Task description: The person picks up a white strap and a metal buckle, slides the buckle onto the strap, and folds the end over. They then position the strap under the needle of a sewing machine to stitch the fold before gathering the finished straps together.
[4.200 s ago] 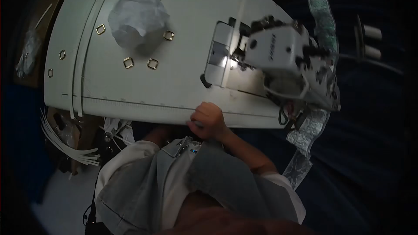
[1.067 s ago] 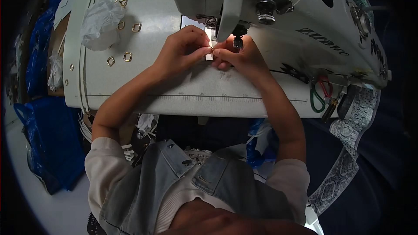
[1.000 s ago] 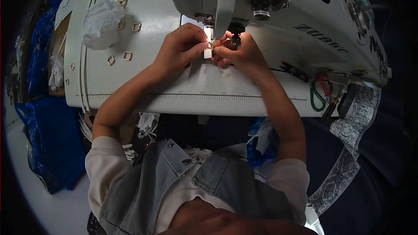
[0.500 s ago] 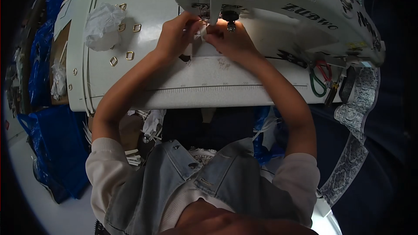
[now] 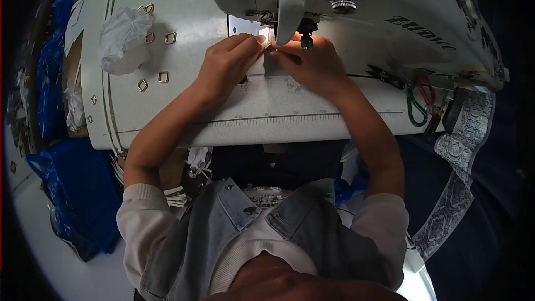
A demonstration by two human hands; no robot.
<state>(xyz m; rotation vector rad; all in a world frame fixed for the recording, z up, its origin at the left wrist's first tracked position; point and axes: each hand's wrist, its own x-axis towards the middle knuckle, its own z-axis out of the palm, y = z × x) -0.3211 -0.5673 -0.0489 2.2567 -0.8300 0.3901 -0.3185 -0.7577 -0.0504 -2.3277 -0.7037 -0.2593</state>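
Under the head of the sewing machine [image 5: 356,28], both my hands meet close to the needle area. My left hand [image 5: 225,64] is closed, its fingertips pinching a small white strap [image 5: 257,67] that runs down between the hands. Opposite it, my right hand [image 5: 312,64] has its thumb and fingers pressed together at the same spot. A tiny gold glint shows between the fingertips, too small to name for certain. Part of the right fingers is hidden behind the machine's presser parts. Several gold square rings [image 5: 163,77] lie on the machine bed to the left.
Crumpled white plastic [image 5: 125,42] lies on the left of the bed, near long white cords [image 5: 108,95]. Black snips [image 5: 385,76] and red-and-green-handled scissors [image 5: 418,106] lie at right. Patterned lace trim [image 5: 465,139] hangs off the right edge. A blue bag [image 5: 81,189] stands below left.
My hands have drawn slightly back from the needle toward me, still close together. The left fingers are now more stretched over the strap. The camera view has shifted a little.
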